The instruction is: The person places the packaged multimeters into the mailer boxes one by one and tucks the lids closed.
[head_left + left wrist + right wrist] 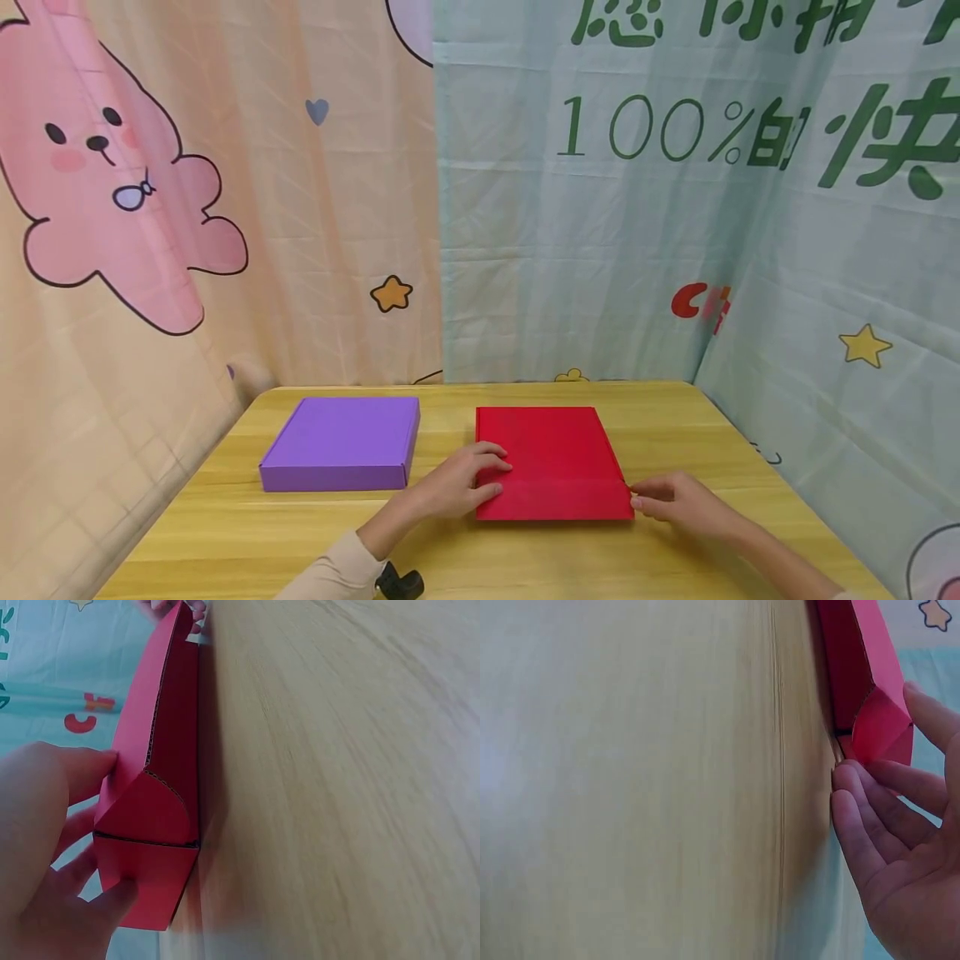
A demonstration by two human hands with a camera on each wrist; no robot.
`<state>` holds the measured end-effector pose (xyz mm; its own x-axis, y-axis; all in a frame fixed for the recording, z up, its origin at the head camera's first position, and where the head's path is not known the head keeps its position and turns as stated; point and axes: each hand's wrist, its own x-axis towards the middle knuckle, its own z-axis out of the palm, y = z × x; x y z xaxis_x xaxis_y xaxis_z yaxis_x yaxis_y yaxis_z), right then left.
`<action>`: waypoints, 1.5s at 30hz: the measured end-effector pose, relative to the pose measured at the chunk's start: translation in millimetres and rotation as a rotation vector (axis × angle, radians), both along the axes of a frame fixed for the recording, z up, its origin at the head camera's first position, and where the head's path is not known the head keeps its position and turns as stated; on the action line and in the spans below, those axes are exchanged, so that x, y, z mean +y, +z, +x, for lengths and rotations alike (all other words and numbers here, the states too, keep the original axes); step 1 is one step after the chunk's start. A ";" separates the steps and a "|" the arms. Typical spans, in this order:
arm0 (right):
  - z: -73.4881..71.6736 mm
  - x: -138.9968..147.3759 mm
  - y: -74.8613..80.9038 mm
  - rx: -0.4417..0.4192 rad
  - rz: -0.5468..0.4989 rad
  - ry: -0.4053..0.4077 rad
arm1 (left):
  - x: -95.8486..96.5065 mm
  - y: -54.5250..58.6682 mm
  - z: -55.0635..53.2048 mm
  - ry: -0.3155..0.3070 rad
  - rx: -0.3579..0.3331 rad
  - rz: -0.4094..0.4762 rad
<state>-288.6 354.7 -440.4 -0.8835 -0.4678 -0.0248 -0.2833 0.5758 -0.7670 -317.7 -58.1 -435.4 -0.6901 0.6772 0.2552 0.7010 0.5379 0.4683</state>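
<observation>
A flat red cardboard box (551, 450) lies on the table in front of me. Its lid's front flap (146, 712) juts out over the front wall, and a rounded side ear (154, 810) shows at the left corner. My left hand (461, 482) grips the box's left side, thumb on the lid and fingers along the side wall. At the right front corner, my right hand (678, 500) pinches the flap's edge near the other side ear (881, 724). Its thumb is on the lid and its fingers are bent beside the corner. The inside of the box is hidden.
A closed purple box (341, 437) lies to the left of the red one on the wooden table (525, 567). Printed curtains (585, 233) hang behind the table and along its sides. A black strap piece (400, 583) shows by my left wrist.
</observation>
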 end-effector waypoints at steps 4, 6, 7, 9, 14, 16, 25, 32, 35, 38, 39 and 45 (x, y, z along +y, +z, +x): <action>-0.3 -6.1 -3.9 -0.011 -0.016 -0.032 | -0.7 -0.9 -0.1 0.006 -0.009 0.015; -0.5 -9.3 -5.1 -0.020 -0.018 -0.050 | -1.2 -1.4 -0.5 0.007 -0.016 0.020; -0.8 -10.6 -5.6 -0.022 -0.016 -0.056 | -1.4 -1.7 -0.7 0.007 -0.024 0.024; -1.3 -12.9 -6.2 -0.034 -0.015 -0.070 | -1.8 -1.9 -0.9 0.007 -0.036 0.032; -2.4 -16.9 -4.4 -0.122 -0.078 -0.108 | -1.7 -1.8 -0.4 0.011 -0.067 0.050; -2.6 -18.4 -2.7 -0.172 -0.115 -0.122 | -1.7 -1.7 0.1 0.015 -0.080 0.060; -5.3 -21.0 -3.7 -0.314 -0.260 -0.135 | -2.8 -1.1 -0.6 0.018 -0.121 0.098; -2.0 -22.2 2.4 -0.302 -0.233 -0.156 | -3.5 -3.7 -1.3 0.014 -0.148 0.116; -0.9 -23.9 6.7 -0.263 -0.193 -0.151 | -4.2 -5.2 -1.2 0.015 -0.148 0.128; -2.3 -24.0 9.0 -0.222 -0.141 -0.133 | -5.5 -9.3 -1.5 0.014 -0.144 0.144; -3.3 -23.9 9.6 -0.211 -0.123 -0.125 | -5.8 -11.4 -1.9 0.013 -0.146 0.156; -9.5 -21.6 9.4 -0.110 -0.048 -0.011 | -5.7 -24.2 1.1 0.083 -0.149 0.263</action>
<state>-298.1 333.1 -431.1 -0.8818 -0.4611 -0.0996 -0.1899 0.5402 -0.8198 -316.6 -63.7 -459.6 -0.7832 0.5413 0.3060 0.5730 0.4370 0.6934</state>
